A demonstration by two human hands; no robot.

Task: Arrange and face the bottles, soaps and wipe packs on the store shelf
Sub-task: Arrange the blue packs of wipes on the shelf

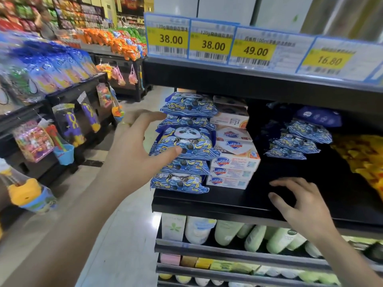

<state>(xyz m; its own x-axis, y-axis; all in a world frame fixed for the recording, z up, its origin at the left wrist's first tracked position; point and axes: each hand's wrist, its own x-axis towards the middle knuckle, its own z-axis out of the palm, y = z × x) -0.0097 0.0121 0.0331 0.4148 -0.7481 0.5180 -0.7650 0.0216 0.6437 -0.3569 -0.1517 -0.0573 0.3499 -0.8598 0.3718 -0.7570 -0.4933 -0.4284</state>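
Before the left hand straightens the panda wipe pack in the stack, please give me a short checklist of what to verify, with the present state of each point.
1. Left hand reaches the stack of panda wipe packs: ok, thumb touches the protruding pack.
2. That pack faces front: ok, panda visible, but it juts out of the stack.
3. Soap boxes beside the stack are aligned: not ok, upper ones sit skewed.
4. Right hand is free: ok, fingers rest on the shelf, holding nothing.
5. Second wipe pile is tidy: not ok, it lies loose further back.

Yellow price tags (209, 41) above; hanging toys (70, 125) across the aisle.
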